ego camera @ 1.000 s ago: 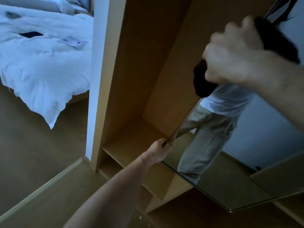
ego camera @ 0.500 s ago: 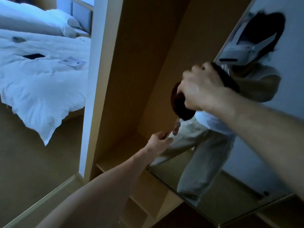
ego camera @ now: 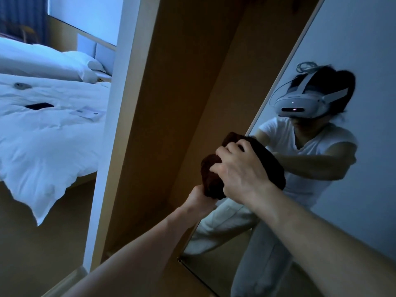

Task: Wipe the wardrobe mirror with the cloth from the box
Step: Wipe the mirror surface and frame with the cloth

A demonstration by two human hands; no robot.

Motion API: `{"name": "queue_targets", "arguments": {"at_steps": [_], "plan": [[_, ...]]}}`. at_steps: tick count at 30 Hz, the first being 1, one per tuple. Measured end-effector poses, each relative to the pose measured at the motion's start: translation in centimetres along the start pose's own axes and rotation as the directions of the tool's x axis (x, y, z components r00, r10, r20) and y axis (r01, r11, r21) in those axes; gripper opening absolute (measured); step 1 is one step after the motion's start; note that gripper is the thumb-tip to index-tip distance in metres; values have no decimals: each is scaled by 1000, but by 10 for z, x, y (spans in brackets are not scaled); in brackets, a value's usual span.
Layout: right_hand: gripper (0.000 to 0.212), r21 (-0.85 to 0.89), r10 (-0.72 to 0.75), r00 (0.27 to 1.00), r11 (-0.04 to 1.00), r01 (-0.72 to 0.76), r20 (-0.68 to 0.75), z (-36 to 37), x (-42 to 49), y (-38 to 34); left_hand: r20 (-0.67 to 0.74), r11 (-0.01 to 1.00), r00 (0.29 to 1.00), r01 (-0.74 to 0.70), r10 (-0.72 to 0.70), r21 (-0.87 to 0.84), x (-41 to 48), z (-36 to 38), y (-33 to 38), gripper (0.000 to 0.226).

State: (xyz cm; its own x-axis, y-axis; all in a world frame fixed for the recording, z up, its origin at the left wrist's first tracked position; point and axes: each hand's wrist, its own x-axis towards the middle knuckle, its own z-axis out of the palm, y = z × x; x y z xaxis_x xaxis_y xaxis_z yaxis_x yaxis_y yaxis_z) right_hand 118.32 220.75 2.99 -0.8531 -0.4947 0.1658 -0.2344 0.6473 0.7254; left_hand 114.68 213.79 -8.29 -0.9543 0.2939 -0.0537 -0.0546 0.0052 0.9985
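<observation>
The wardrobe mirror [ego camera: 351, 50] is a tall door panel on the right, swung open and reflecting a person in a white shirt. A dark brown cloth [ego camera: 211, 172], bunched up, is gripped by my right hand [ego camera: 240, 174] and pressed against the mirror near its left edge. My left hand [ego camera: 198, 200] sits just below the cloth and grips the mirror door's left edge, partly hidden behind the cloth. No box is in view.
The open wooden wardrobe interior [ego camera: 182, 103] lies left of the mirror, with its white side panel [ego camera: 111, 125]. A bed with a white duvet [ego camera: 49, 129] stands at the left, with a dark phone [ego camera: 39, 106] and a card on it. Tan floor lies below.
My right hand has brought the cloth down the mirror's left edge, from high up to just above my left hand. The view has tilted upward.
</observation>
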Motion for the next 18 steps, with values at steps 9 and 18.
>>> {"name": "queue_targets", "arguments": {"at_steps": [9, 18], "plan": [[37, -214, 238, 944, 934, -288, -230, -80, 42, 114, 53, 994, 998, -35, 29, 107, 1, -5, 8, 12], [25, 1, 44, 986, 999, -45, -164, 11, -4, 23, -24, 988, 998, -51, 55, 148, 5, -3, -2, 13]]}}
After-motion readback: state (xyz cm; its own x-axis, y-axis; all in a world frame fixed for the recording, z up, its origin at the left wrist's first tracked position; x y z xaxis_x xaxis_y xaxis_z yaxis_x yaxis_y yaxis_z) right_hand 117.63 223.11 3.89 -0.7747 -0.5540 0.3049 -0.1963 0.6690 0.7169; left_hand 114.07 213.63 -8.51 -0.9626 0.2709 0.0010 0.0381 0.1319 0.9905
